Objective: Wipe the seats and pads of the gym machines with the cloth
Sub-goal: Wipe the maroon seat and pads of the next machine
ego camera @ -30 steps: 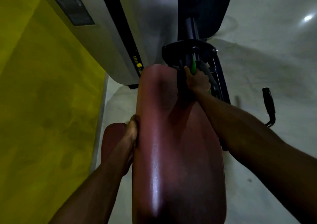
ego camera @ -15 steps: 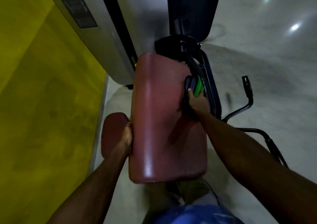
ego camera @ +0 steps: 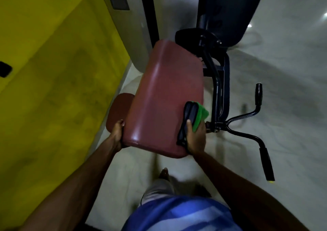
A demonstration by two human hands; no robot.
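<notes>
A long maroon pad (ego camera: pixel 164 96) of a gym machine runs away from me in the middle of the view. My right hand (ego camera: pixel 195 137) grips a folded cloth (ego camera: pixel 194 116), dark on one side and green on the other, pressed against the pad's right edge near its near end. My left hand (ego camera: pixel 117 133) grips the pad's near left corner, fingers curled round the edge. A smaller round maroon pad (ego camera: pixel 118 108) sits lower, just left of the big one.
A yellow wall (ego camera: pixel 53 89) fills the left side. The machine's grey housing (ego camera: pixel 131 27) and dark frame (ego camera: pixel 221 82) stand ahead and right. Black handle bars (ego camera: pixel 254 124) stick out at the right over pale floor. My bare foot (ego camera: pixel 163 173) is below the pad.
My right hand has drawn the cloth along the pad's right edge from the far end toward me. My left hand has slid back to the near corner as I stepped back.
</notes>
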